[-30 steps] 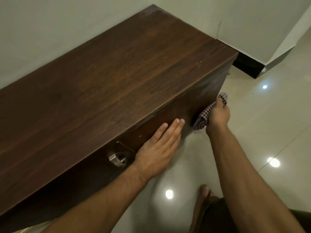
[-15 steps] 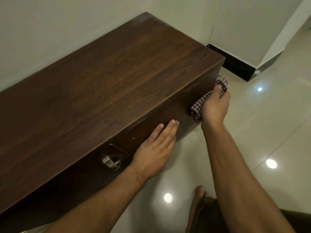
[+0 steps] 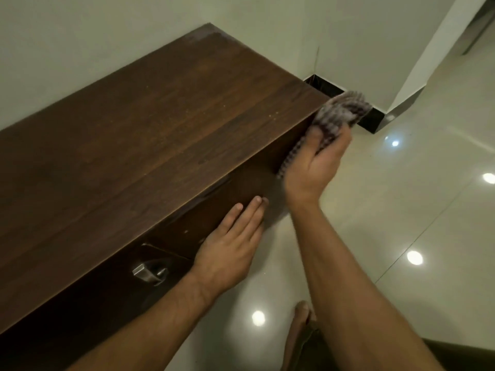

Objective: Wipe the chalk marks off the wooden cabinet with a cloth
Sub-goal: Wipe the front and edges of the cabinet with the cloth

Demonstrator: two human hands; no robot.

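Observation:
A long dark wooden cabinet (image 3: pixel 160 145) stands against the wall, seen from above. My right hand (image 3: pixel 318 167) grips a checked cloth (image 3: pixel 340 113), which is blurred and pressed against the upper right corner of the cabinet's front face. My left hand (image 3: pixel 230 245) lies flat on the front face with fingers together, just right of a metal handle (image 3: pixel 148 271). A faint pale smear (image 3: pixel 203 36) shows at the far corner of the top. Small light specks dot the top surface. No clear chalk marks show on the front face.
The floor (image 3: pixel 401 210) is glossy cream tile with ceiling-light reflections. A dark skirting board (image 3: pixel 372 120) runs along the wall behind the cabinet's right end. My bare foot (image 3: pixel 300 325) rests on the floor below my arms.
My right hand has carried the cloth upward along the front face, from low near the bottom edge to the upper right corner. My left hand stays flat on the front face.

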